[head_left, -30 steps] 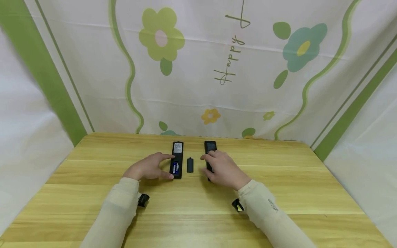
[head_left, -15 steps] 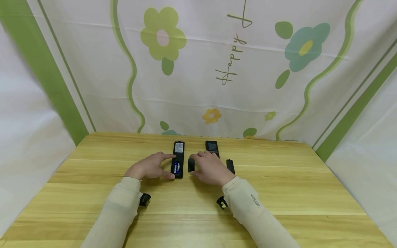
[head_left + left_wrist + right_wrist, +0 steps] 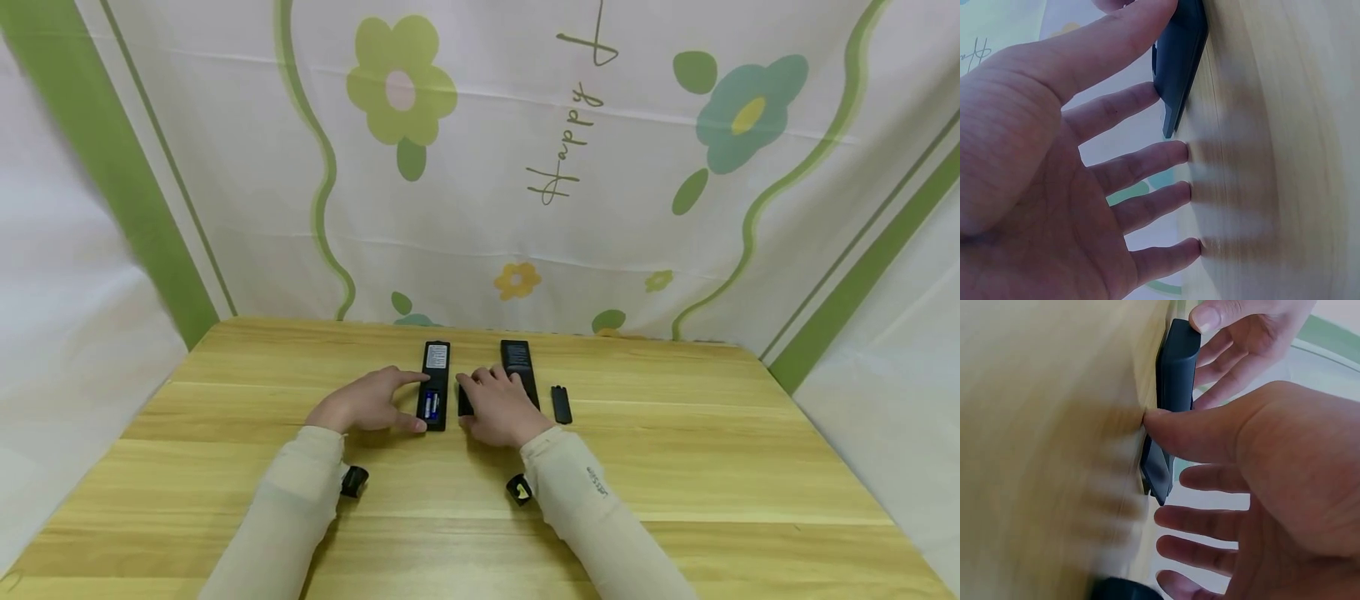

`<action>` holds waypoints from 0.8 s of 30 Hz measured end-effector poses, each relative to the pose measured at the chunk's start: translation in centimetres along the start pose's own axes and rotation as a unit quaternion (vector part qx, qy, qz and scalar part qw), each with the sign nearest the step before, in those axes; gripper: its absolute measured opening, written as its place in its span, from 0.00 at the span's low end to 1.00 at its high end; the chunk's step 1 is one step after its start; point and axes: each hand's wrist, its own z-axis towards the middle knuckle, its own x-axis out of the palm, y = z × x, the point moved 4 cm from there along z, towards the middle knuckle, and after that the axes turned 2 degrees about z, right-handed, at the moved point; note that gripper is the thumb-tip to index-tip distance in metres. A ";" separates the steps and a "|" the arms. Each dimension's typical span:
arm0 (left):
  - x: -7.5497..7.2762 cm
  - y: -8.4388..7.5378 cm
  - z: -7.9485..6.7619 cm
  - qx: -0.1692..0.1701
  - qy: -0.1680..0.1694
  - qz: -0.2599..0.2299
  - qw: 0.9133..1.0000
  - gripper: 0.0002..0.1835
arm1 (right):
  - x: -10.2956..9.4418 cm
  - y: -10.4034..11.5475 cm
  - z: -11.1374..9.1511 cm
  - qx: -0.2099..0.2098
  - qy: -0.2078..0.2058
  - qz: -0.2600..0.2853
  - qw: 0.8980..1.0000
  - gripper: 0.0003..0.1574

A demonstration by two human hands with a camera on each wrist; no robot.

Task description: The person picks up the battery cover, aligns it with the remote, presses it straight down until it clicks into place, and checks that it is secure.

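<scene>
On the table, a black remote control [image 3: 434, 379] lies back up, its battery bay holding blue batteries [image 3: 431, 406]. My left hand [image 3: 367, 400] spans its left side, straight index finger and thumb touching it, the other fingers spread on the tabletop. Just right of it lies a small black battery cover [image 3: 465, 407], partly hidden by my right hand [image 3: 498, 408]. The right thumb and index finger pinch that cover at its ends; in the right wrist view the cover [image 3: 1157, 469] looks tilted. Behind the right hand, a second black remote [image 3: 517, 357] is partly covered.
Another black battery cover [image 3: 561, 404] lies to the right of my right hand. The wooden table [image 3: 675, 467] meets a flower-printed cloth [image 3: 450, 208] at its back edge. Black wrist cameras [image 3: 519, 489] sit under both sleeves.
My right hand has left the second remote and moved left to the cover in the middle. The cover on the right has come into sight. My left hand keeps its place on the remote.
</scene>
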 end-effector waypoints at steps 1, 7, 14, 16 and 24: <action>0.0 0.0 0.0 0.000 0.000 0.000 1.000 0.43 | 0.1 0.0 0.1 0.003 0.005 0.000 1.000 0.39; 0.0 0.1 0.0 -0.003 -0.001 0.000 1.000 0.44 | 0.3 0.1 0.2 0.006 0.015 -0.001 1.000 0.35; 0.1 0.0 0.1 -0.003 -0.002 0.002 1.000 0.43 | 0.2 0.1 0.2 0.004 0.002 0.002 1.000 0.32; 0.1 0.0 0.1 -0.001 -0.002 0.003 1.000 0.44 | 0.0 0.1 0.1 0.003 -0.010 0.005 1.000 0.33; 0.1 0.0 0.1 -0.005 -0.002 0.002 1.000 0.43 | -0.6 0.2 0.1 -0.007 -0.071 0.010 0.997 0.35</action>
